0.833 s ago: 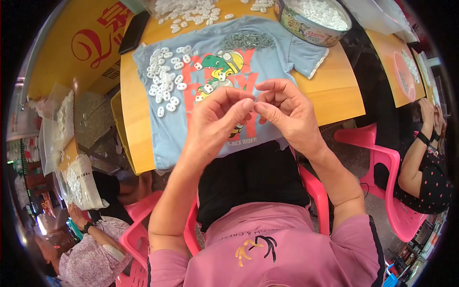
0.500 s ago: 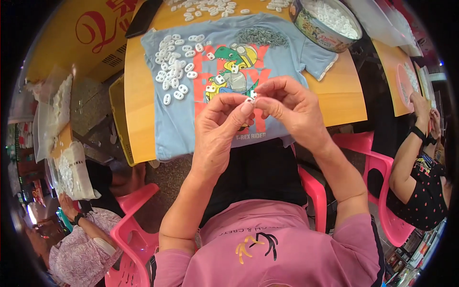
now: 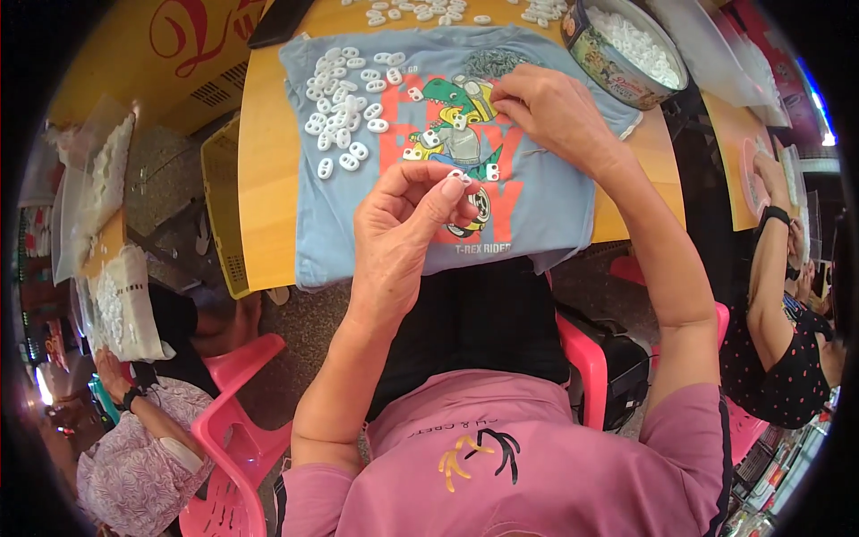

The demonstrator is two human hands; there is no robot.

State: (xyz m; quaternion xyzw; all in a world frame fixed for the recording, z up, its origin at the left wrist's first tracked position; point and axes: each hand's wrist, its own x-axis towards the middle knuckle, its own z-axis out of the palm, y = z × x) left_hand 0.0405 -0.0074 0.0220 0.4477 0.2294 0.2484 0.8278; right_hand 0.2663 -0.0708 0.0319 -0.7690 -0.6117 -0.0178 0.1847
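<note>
My left hand [image 3: 403, 219] pinches a small white two-holed plastic piece [image 3: 459, 177] between thumb and forefinger, above a light-blue T-shirt [image 3: 546, 210] spread on the table. At the shirt's far side, my right hand [image 3: 555, 112] reaches beside a heap of small grey metal parts [image 3: 492, 62]. Its fingertips are drawn together over the shirt's print; what they hold, if anything, is hidden. Many oval white two-holed pieces [image 3: 340, 112] lie on the shirt's left part. Several squarer white pieces, among them one [image 3: 492, 172] right of my left hand, are scattered over the print.
A round tin [image 3: 617, 54] full of white pieces stands at the table's [image 3: 266, 197] far right. More white ovals [image 3: 429, 12] lie along the far edge. A dark flat object [image 3: 279, 22] rests at the far left corner. People work on both sides, near pink chairs [image 3: 242, 430].
My right hand has left my left hand and moved away to the metal heap. The left hand keeps its white piece. Another white piece shows on the shirt where the hands were together.
</note>
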